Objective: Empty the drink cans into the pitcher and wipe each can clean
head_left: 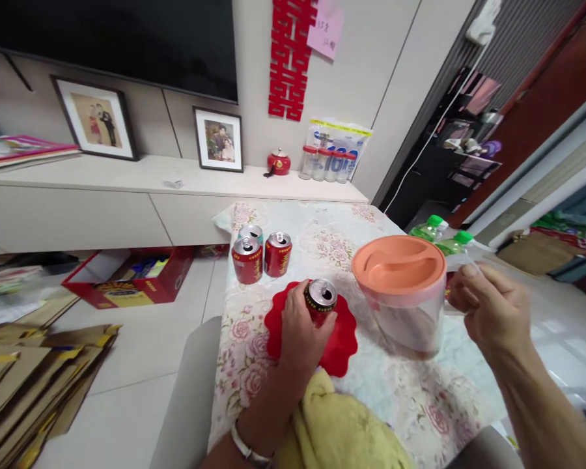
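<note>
Red can [321,298] is over the scalloped red plate [340,342], with the left hand [300,326] clamped around its side; whether its base touches the plate cannot be told. The right hand [493,303] is closed on the handle [461,262] of a clear pitcher [405,322] with an orange lid [400,264], just right of the plate, leaving a narrow strip of cloth between them. Three other cans [247,266] stand grouped near the table's [322,225] left edge, beyond the plate. Bare flowered cloth runs from these cans to the far edge and across toward the pitcher. Green-capped bottles [430,229] crowd the space behind the pitcher, and a yellow cloth [351,430] fills the near edge below the plate.
</note>
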Action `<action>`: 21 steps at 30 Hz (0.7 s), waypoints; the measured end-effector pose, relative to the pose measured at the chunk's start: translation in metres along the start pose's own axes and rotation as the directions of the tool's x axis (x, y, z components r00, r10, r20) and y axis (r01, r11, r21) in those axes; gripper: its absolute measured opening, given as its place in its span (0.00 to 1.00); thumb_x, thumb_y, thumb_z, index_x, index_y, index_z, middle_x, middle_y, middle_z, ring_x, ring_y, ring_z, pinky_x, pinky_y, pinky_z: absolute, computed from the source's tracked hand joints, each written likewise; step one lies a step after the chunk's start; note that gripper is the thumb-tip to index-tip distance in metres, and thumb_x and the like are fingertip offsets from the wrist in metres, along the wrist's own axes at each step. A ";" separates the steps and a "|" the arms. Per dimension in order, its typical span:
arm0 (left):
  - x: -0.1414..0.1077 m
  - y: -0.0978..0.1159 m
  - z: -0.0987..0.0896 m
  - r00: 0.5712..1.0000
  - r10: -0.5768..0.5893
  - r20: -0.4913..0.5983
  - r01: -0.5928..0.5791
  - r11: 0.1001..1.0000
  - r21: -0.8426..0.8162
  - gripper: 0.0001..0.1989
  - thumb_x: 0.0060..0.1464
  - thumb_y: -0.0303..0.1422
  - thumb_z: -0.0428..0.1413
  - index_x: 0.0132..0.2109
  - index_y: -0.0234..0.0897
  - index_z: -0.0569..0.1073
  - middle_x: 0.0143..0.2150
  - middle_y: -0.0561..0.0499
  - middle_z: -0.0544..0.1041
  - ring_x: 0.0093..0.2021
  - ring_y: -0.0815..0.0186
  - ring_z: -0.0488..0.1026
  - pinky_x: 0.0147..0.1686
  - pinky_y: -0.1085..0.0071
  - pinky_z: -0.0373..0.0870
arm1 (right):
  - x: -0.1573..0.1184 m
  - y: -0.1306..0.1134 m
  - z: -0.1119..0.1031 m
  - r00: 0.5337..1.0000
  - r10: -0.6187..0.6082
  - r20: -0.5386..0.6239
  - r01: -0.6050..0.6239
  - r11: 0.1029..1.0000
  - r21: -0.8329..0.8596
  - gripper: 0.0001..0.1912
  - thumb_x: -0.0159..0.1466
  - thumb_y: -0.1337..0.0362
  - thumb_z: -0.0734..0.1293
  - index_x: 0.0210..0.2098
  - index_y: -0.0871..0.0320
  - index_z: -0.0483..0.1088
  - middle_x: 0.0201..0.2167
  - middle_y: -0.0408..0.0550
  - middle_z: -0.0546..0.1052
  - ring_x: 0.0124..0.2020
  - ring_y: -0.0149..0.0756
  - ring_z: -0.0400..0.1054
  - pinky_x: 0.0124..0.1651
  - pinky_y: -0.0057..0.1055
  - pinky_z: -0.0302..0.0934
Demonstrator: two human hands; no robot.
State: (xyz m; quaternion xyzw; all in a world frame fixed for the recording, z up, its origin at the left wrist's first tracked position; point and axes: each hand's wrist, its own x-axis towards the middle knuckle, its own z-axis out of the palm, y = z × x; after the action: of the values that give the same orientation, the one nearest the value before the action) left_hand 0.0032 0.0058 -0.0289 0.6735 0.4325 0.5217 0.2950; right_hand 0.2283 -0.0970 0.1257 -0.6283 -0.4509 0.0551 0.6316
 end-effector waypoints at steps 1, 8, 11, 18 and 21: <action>0.000 -0.001 0.000 1.000 0.002 -0.001 -0.002 1.000 0.002 0.35 0.49 0.30 0.67 0.63 0.40 0.66 0.57 0.40 0.79 0.60 0.46 0.78 0.60 0.46 0.76 | 0.001 0.004 0.001 0.999 0.025 -0.032 -0.024 0.998 0.054 0.30 0.60 0.45 0.77 0.18 0.55 0.60 0.16 0.35 0.54 0.16 0.24 0.48 0.18 0.26 0.47; 0.003 -0.002 -0.005 1.000 0.012 0.007 -0.012 1.000 0.015 0.33 0.51 0.34 0.65 0.63 0.38 0.67 0.57 0.38 0.80 0.59 0.46 0.79 0.60 0.47 0.78 | 0.004 0.042 0.018 0.971 0.131 -0.201 -0.065 0.951 0.303 0.31 0.52 0.46 0.81 0.17 0.55 0.58 0.15 0.33 0.53 0.16 0.22 0.46 0.17 0.24 0.42; 0.004 -0.002 -0.010 0.999 0.021 0.039 -0.022 0.999 0.027 0.31 0.53 0.35 0.65 0.63 0.37 0.68 0.58 0.37 0.80 0.59 0.47 0.80 0.60 0.47 0.78 | 0.005 0.057 0.022 0.959 0.147 -0.244 -0.048 0.928 0.370 0.30 0.53 0.48 0.80 0.17 0.55 0.58 0.15 0.33 0.52 0.16 0.22 0.45 0.18 0.24 0.42; 0.006 -0.005 -0.016 0.995 0.014 0.097 -0.019 0.998 0.052 0.31 0.56 0.37 0.65 0.64 0.38 0.68 0.59 0.38 0.80 0.60 0.48 0.80 0.59 0.48 0.79 | 0.002 0.081 0.028 0.950 0.151 -0.273 -0.003 0.880 0.475 0.30 0.54 0.48 0.78 0.17 0.55 0.57 0.14 0.32 0.51 0.15 0.22 0.44 0.18 0.24 0.42; 0.006 -0.006 -0.017 0.995 0.000 0.098 -0.005 0.999 0.051 0.31 0.55 0.37 0.66 0.64 0.38 0.68 0.60 0.38 0.80 0.61 0.47 0.80 0.60 0.47 0.79 | -0.001 0.089 0.029 0.948 0.152 -0.280 0.006 0.871 0.491 0.30 0.55 0.47 0.78 0.17 0.55 0.56 0.14 0.32 0.51 0.14 0.22 0.44 0.18 0.25 0.42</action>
State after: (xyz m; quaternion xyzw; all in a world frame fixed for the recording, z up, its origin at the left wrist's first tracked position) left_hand -0.0142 0.0134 -0.0268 0.7063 0.4300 0.4770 0.2979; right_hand 0.2533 -0.0582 0.0444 -0.4670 -0.2935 0.0914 0.8291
